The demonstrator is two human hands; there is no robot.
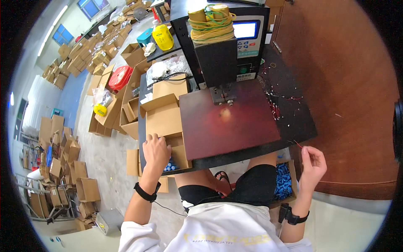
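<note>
The left hand (156, 151) reaches over the open cardboard box (181, 148) at the left of the black worktable (300, 122); whether its fingers close on anything cannot be told. Blue cylinders (170, 167) lie in that box, at its near end. The right hand (313, 163) pinches a thin red wire (297, 144) between thumb and forefinger, near the table's front right corner. Below, beside the right thigh, a second cardboard box (294, 171) contains many blue cylindrical pieces (283, 181). On the floor at left, an open carton (110, 118) bears clear plastic bags (100, 95) and a yellow item (100, 109).
</note>
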